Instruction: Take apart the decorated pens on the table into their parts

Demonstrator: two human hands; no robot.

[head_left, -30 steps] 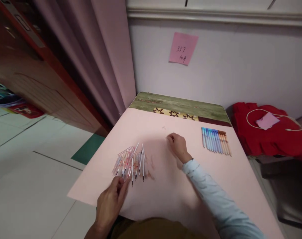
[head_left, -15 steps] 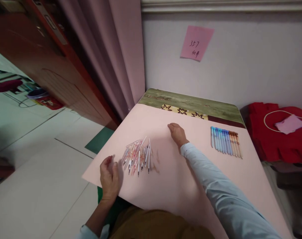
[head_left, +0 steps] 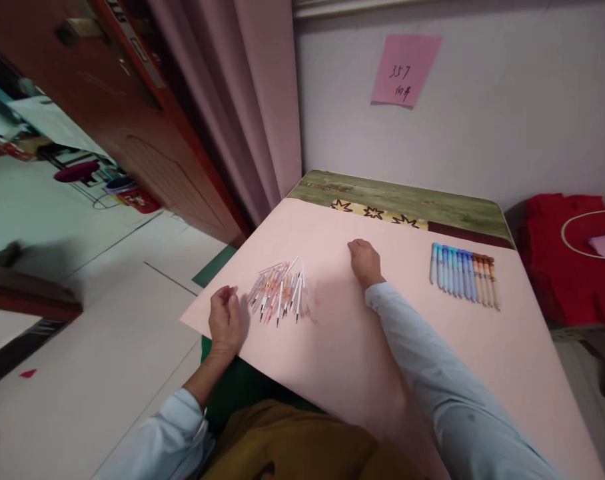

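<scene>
A loose pile of pen refills (head_left: 281,293), white and clear with pinkish parts and dark tips, lies on the pink sheet (head_left: 332,373). Just left of the pile is my left hand (head_left: 225,319), palm turned inward, with curled fingers and the thumb apart; I see nothing in it. Beyond the pile to the right, my right hand (head_left: 365,261) is closed low over the sheet. Its palm side is hidden, so I cannot see whether anything is inside. Several pens (head_left: 463,275) lie side by side in a row farther right, blue ones at left and brown ones at right.
The sheet covers a table with a green wood-patterned edge (head_left: 402,193) against the wall. A pink note (head_left: 406,70) is stuck on that wall. Red cloth (head_left: 547,247) lies right of the table. A curtain (head_left: 242,87) and brown door (head_left: 147,133) stand at left.
The view has shifted slightly, so the scene sits farther right and higher. Both hands keep about the same places by the pile; my left fingers and thumb look a little closer together.
</scene>
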